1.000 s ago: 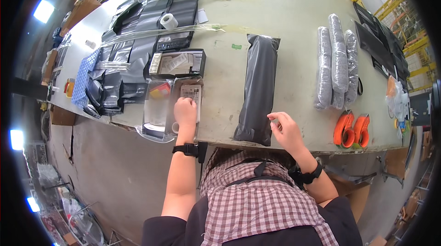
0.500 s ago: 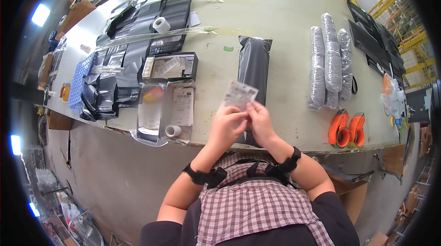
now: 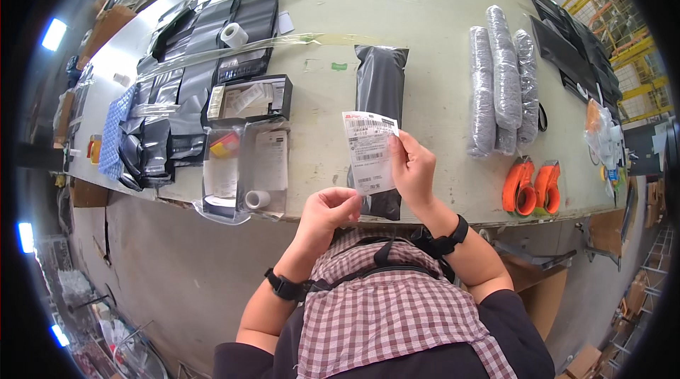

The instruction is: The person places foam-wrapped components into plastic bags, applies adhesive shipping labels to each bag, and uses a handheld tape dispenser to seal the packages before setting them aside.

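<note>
A white printed shipping label (image 3: 370,152) is held up by its right edge in my right hand (image 3: 416,172), thumb and fingers closed on it. Below its lower left corner, my left hand (image 3: 324,217) has thumb and fingertips pinched together; I cannot make out what, if anything, is between them. Behind the label, a long black plastic mailer parcel (image 3: 381,78) lies lengthwise on the table, and the label and right hand hide its middle. The label's printed face is turned up towards me.
On the table (image 3: 439,60), several grey rolls in clear wrap (image 3: 504,74) lie right, behind two orange tape dispensers (image 3: 520,191). Left are a black box of labels (image 3: 262,99), a clear-sided tray (image 3: 244,173) and black mailer bags (image 3: 195,60) under tape strips.
My hands have moved apart, the left down and left, the right slightly right. The label has turned more upright, its full printed face now showing. The view has shifted slightly.
</note>
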Demonstrator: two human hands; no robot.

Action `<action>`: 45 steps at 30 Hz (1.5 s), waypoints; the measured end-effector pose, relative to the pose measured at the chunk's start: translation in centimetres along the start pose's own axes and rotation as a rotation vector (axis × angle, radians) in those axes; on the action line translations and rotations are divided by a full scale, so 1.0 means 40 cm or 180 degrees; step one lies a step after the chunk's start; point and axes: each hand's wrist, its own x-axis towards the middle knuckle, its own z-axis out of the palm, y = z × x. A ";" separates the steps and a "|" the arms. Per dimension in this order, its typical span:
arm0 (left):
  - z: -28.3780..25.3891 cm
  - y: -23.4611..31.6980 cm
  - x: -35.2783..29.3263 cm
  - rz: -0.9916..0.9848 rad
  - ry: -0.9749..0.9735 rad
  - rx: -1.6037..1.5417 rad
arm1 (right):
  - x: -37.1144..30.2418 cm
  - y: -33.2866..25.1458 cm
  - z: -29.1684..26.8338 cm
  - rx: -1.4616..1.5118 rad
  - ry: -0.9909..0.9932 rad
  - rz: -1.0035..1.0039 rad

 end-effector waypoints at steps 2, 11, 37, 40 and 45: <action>-0.004 -0.002 0.000 0.0021 -0.0001 -0.0018 | 0.001 0.000 0.000 0.0017 0.0008 -0.0008; 0.003 -0.003 -0.002 0.0259 -0.0151 0.0008 | 0.005 0.006 -0.001 -0.0116 -0.0359 0.0210; -0.309 -0.142 -0.148 0.0247 0.1104 0.1045 | 0.061 0.101 -0.240 0.1696 -0.0743 0.2225; -0.520 -0.293 -0.334 -0.1168 0.1793 0.1337 | 0.124 0.083 -0.204 0.1170 -0.0309 0.0851; -0.678 -0.433 -0.524 -0.3477 0.0413 0.5413 | 0.085 0.235 -0.137 -0.1503 -0.1941 -0.1664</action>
